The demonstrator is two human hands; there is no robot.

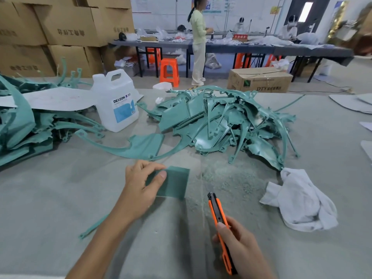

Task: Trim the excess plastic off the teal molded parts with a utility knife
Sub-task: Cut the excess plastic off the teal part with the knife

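Left hand [141, 184]: fingers and thumb pinching left edge of flat teal square [173, 183], piece low over tabletop [60, 188], forearm reaching in from near edge. Right hand [239, 248]: fingers curled round orange knife [220, 224], thumb on top, tip pointing away, close by square's near-right corner. Teal parts heap [221, 125] beyond, toward far edge. White rag [300, 200] right of knife.
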